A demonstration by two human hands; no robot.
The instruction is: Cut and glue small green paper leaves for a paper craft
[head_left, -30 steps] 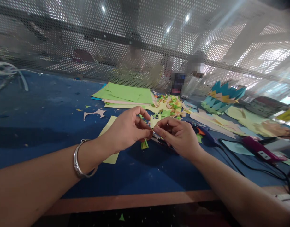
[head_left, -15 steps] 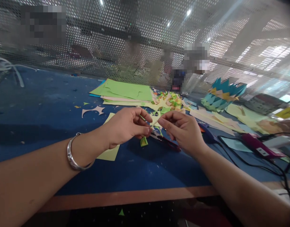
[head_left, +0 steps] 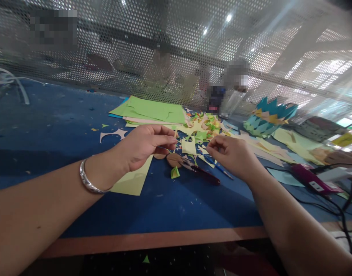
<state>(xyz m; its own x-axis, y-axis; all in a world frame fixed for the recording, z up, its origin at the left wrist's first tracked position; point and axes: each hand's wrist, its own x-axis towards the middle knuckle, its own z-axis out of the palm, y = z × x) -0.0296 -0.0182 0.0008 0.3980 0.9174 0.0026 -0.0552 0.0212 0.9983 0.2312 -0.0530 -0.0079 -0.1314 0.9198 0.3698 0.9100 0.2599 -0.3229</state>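
My left hand point(head_left: 148, 145) is closed in a pinch on a small pale yellow paper strip point(head_left: 176, 133), held up above the table. My right hand point(head_left: 231, 155) hovers to the right of it, thumb and fingers pressed together; what is between them, if anything, is hidden. Below the hands lies a dark red-handled tool with metal jaws point(head_left: 203, 174), beside a brown round disc point(head_left: 174, 160) and a small folded green paper piece point(head_left: 175, 172). A slim blue pointed tool point(head_left: 224, 171) lies under my right hand. Yellow paper point(head_left: 132, 180) sits under my left wrist.
Green sheets point(head_left: 153, 109) are stacked at the back, next to a heap of cut paper scraps point(head_left: 206, 124). A zigzag paper crown point(head_left: 269, 117) stands at the right. A magenta power strip point(head_left: 315, 180) with black cables lies right. A perforated screen point(head_left: 121, 50) bounds the table.
My hands have moved apart. The right hand has let go of the strip and shifted slightly right; the left hand keeps it and has risen a little. The brown discs now show.
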